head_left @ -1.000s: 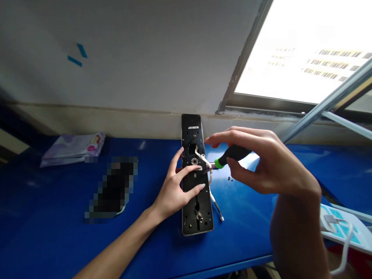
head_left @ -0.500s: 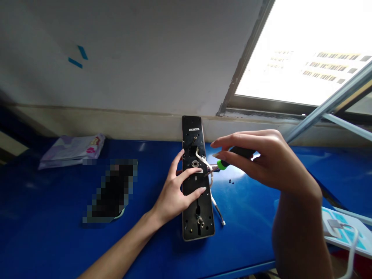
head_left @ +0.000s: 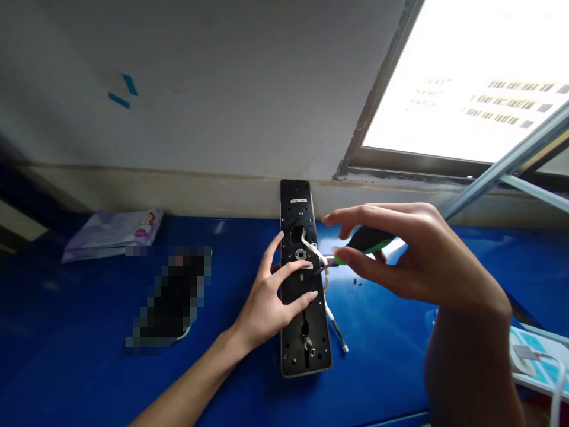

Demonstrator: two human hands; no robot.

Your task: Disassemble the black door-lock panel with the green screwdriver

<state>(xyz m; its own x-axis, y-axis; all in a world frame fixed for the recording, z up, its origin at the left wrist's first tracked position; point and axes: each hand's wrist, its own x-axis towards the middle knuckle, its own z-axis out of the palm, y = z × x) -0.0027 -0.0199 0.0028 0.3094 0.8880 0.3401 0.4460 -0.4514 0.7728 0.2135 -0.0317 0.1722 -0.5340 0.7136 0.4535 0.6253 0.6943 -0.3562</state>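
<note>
A long black door lock panel (head_left: 296,308) stands tilted on the blue table, its top end near the wall. My left hand (head_left: 262,302) holds it from the left, fingers spread across its face and edge. In my right hand (head_left: 413,249) is a screwdriver (head_left: 367,240) with a black and green handle. Its shaft slants down left, the tip at the panel's right edge; exact contact is unclear. A white-wrapped cable (head_left: 328,296) comes out of the panel's opening and hangs along its right side, ending in a small white connector (head_left: 345,349).
Several tiny dark screws (head_left: 357,282) lie on the blue table (head_left: 373,350) right of the panel. At left are a pixelated dark phone-like object (head_left: 173,296) and a purple-white packet (head_left: 113,234). A white power strip (head_left: 533,356) with a plugged cord is at right, below a metal bar (head_left: 502,163).
The view has shifted slightly. My right hand has turned a little on the screwdriver handle, its index finger lifted further from the handle. My left hand stays on the panel.
</note>
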